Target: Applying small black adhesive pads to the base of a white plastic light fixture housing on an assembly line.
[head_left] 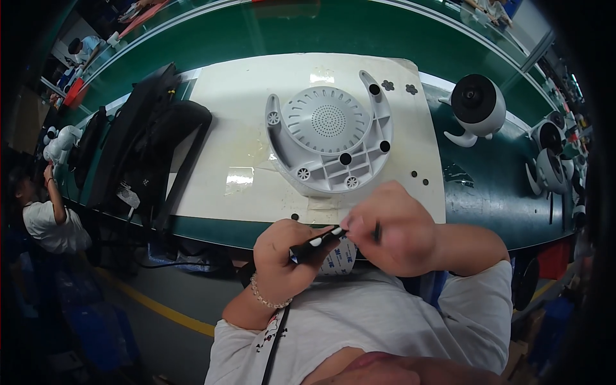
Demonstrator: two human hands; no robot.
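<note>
Close to my body, my left hand is closed around a black strip that has white round spots along it. Below the strip hangs white backing paper with printing on it. My right hand, smeared by motion, is at the strip's far end with its fingers pinched together; a small dark bit shows among them. Beyond both hands a white plastic housing lies with its slotted round grille up and two curved arms pointing away. Black round pads cover several of its recesses, while other round recesses are bare.
The housing rests on a cream board over a green bench. Loose black dots and dark flower-shaped pieces lie on the board's right side. Black plastic parts are piled at left. White-and-black round devices stand at right. Another person works far left.
</note>
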